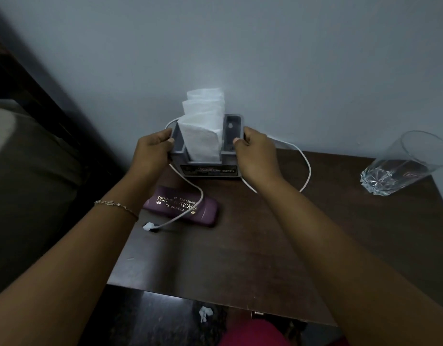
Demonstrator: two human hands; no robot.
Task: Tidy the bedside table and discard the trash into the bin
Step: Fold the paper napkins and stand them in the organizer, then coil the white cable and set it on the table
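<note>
My left hand (153,149) and right hand (255,152) grip the grey plastic napkin holder (206,162) mid-frame on the dark wooden worktop (265,245).

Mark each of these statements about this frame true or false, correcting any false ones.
1. The left hand and the right hand both grip the grey napkin holder. True.
2. The holder is empty. False: white napkins stand in it.
3. The white cable lies across the purple spectacle case. True.
4. The right hand holds the drinking glass. False: the glass stands untouched on the bedside table, far right.
</note>
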